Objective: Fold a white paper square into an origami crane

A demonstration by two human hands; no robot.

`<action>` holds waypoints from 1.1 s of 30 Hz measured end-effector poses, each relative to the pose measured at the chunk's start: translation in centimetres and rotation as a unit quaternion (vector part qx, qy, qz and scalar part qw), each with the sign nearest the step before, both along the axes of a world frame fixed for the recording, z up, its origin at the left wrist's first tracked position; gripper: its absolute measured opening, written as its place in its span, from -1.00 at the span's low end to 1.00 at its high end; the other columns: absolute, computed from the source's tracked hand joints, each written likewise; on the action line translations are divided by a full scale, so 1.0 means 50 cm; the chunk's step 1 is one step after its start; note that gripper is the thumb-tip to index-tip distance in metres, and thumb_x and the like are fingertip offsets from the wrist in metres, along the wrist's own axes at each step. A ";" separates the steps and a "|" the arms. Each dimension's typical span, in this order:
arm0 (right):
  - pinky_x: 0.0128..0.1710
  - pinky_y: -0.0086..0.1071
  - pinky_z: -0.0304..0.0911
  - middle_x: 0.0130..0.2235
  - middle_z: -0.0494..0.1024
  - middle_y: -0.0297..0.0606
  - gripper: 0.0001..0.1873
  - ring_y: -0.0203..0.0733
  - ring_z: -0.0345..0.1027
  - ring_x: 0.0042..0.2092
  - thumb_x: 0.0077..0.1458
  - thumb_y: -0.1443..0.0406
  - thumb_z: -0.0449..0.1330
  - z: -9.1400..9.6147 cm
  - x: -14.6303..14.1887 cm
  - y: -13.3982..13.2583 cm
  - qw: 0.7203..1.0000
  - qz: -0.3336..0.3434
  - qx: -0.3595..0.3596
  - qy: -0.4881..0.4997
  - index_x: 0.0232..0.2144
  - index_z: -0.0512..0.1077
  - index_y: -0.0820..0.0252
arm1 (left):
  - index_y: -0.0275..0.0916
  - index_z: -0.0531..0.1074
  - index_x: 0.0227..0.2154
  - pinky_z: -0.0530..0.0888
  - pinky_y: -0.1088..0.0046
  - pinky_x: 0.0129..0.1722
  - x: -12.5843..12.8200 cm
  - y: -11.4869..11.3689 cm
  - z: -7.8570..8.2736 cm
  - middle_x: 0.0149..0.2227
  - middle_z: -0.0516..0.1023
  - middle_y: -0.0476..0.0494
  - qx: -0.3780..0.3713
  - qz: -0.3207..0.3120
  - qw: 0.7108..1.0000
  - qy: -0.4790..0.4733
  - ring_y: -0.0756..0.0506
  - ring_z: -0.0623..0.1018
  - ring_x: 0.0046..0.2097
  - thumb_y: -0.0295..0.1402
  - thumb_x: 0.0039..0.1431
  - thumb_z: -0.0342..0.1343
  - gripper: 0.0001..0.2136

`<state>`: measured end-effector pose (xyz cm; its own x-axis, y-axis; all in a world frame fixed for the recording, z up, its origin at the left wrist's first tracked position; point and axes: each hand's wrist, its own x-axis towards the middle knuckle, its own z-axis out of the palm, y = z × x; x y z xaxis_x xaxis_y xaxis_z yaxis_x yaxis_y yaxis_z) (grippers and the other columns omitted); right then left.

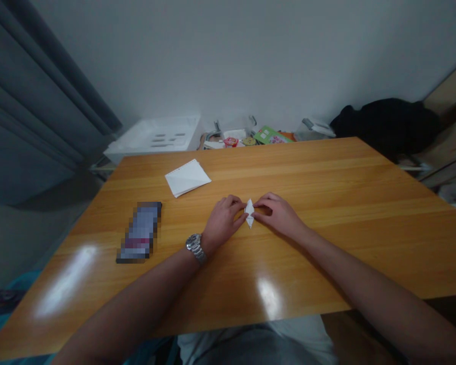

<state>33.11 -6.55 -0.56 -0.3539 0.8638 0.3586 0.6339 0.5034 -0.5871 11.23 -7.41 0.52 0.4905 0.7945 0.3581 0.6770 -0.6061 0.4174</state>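
A small folded piece of white paper [250, 213], pointed at its far and near ends, is between my two hands just above or on the wooden table [311, 177]. My left hand [223, 218], with a metal watch [195, 245] on its wrist, pinches the paper's left edge between thumb and fingers. From the other side, my right hand [279, 213] pinches the right edge with thumb and forefinger. The fingertips cover both side edges of the paper.
A stack of white paper sheets [188, 177] lies farther back on the left. A pixelated phone-like device [141, 230] is left of my left arm. Behind the table stand a white tray [159, 133], a green booklet [269, 135] and a black cloth heap [387, 124].
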 end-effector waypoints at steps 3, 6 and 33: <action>-0.07 -0.17 0.33 -0.20 0.52 -0.17 -0.83 -0.07 0.41 -0.12 0.12 0.23 0.34 0.003 0.000 -0.001 1.000 0.001 -0.010 0.006 -0.23 0.57 0.14 | -0.21 0.49 -0.06 0.44 0.27 0.00 -0.001 0.004 -0.004 -0.08 0.45 -0.17 -0.011 -0.019 1.000 -0.023 -0.15 0.46 -0.06 -0.31 0.33 0.09 -0.80; -0.10 -0.20 0.32 -0.20 0.52 -0.19 -0.83 -0.08 0.40 -0.12 0.10 0.24 0.35 0.003 0.000 -0.001 1.000 -0.003 -0.019 0.019 -0.23 0.55 0.14 | -0.22 0.46 -0.06 0.44 0.29 0.00 -0.001 0.006 -0.005 -0.08 0.46 -0.17 -0.024 -0.036 0.998 -0.039 -0.14 0.46 -0.05 -0.33 0.33 0.09 -0.81; -0.13 -0.25 0.25 -0.22 0.43 -0.24 -0.86 -0.12 0.31 -0.16 0.11 0.29 0.30 -0.008 0.000 0.004 0.998 0.049 -0.024 0.034 -0.26 0.45 0.14 | -0.23 0.43 -0.21 0.43 0.31 -0.03 -0.009 0.022 -0.007 -0.17 0.49 -0.12 -0.073 -0.067 0.991 -0.093 -0.12 0.48 -0.08 -0.37 0.26 0.15 -0.91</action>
